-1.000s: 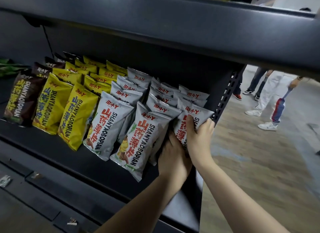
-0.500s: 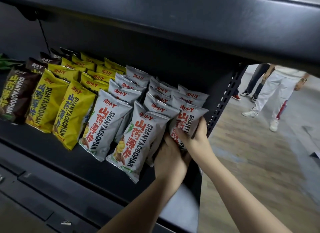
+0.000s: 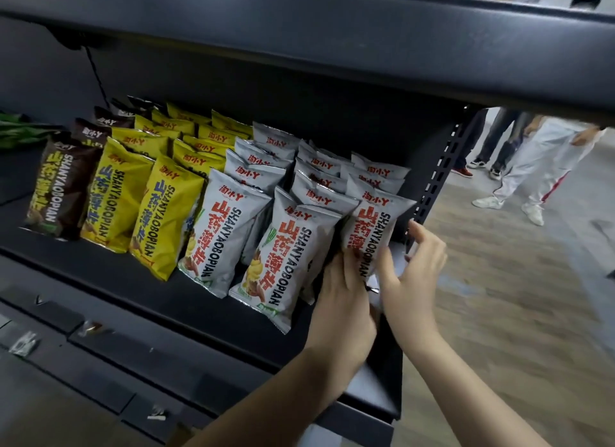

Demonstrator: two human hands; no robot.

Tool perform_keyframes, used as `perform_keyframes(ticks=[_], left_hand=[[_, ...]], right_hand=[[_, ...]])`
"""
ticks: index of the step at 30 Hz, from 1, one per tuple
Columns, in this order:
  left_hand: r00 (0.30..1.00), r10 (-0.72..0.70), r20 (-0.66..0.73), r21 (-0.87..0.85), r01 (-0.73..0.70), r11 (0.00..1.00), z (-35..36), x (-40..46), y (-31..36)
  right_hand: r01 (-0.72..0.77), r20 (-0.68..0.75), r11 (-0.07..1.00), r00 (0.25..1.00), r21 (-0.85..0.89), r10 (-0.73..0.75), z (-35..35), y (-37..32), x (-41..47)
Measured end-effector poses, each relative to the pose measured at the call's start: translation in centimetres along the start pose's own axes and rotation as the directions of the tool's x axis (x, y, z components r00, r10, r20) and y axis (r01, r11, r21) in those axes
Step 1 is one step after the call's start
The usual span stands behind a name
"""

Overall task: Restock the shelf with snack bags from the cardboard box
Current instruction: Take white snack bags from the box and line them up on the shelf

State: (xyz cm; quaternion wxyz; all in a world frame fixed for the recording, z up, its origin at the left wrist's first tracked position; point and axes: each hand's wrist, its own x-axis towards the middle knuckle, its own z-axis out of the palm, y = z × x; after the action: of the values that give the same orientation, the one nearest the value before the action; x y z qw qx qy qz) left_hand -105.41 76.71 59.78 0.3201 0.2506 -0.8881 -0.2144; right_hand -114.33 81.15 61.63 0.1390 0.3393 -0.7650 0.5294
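Glossy silver pillow-shaped snack bag (image 3: 372, 233) leans between both hands (image 3: 376, 290).

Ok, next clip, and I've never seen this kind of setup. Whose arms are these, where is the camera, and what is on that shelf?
There is no machine here. The arms belong to a person who wears a wide-angle camera on the head, so the single picture looks forward and down at their own hands. They face a dark metal shelf stocked in rows with snack bags: brown bags at the left, yellow bags next, then silver-white bags to the right. The left hand has its fingers at the lower edge of the rightmost front bag, apparently steadying it. The right hand is beside that bag with straight, spread fingers, touching or nearly touching its edge. Behind, past the shelf's end, other people's legs stand on a wooden floor. The cardboard box is out of view.
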Motion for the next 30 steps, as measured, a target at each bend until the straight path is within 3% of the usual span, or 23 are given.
perform_keyframes(ticks=[3, 6, 8, 10, 14, 17, 24, 30], left_hand=[[0.973, 0.22, -0.067, -0.016, -0.221, 0.975, -3.0, -0.9, -0.6], [0.927, 0.329, -0.18, 0.057, -0.324, 0.944, -5.8, -1.0, -2.9], [0.942, 0.273, -0.193, 0.13, -0.251, 0.959, -6.9, -1.2, -4.9], [0.979, 0.168, -0.118, 0.128, -0.153, 0.98, -7.5, -1.6, -6.8], [0.998, 0.043, 0.047, -0.05, -0.04, 0.998, -7.5, -1.8, -8.7], [0.999, 0.018, 0.034, -0.155, -0.012, 0.988, -7.6, -1.5, -8.7], [0.999, -0.031, 0.032, -0.185, 0.036, 0.982, -7.2, -0.4, -9.1], [0.997, -0.065, 0.042, -0.189, 0.072, 0.979, -7.1, -0.4, -9.2]], right_hand=[[0.134, 0.048, 0.984, 0.989, 0.12, -0.14, -0.4, -2.0, -2.3], [0.026, 0.211, 0.979, 0.975, 0.2, -0.069, 1.0, -3.0, -3.3], [-0.1, 0.314, 0.973, 0.949, 0.208, 0.03, 2.4, -3.3, -3.5], [-0.153, 0.368, 0.966, 0.927, 0.206, 0.069, 3.8, -3.6, -3.7], [-0.154, 0.357, 0.938, 0.933, 0.311, 0.035, 5.9, -5.0, -3.9], [-0.192, 0.352, 0.91, 0.935, 0.368, 0.055, 6.9, -5.8, -3.9], [-0.142, 0.297, 0.983, 0.949, 0.112, 0.104, 8.4, -5.1, -3.9], [-0.173, 0.288, 0.977, 0.949, 0.126, 0.13, 8.4, -4.0, -4.1]])
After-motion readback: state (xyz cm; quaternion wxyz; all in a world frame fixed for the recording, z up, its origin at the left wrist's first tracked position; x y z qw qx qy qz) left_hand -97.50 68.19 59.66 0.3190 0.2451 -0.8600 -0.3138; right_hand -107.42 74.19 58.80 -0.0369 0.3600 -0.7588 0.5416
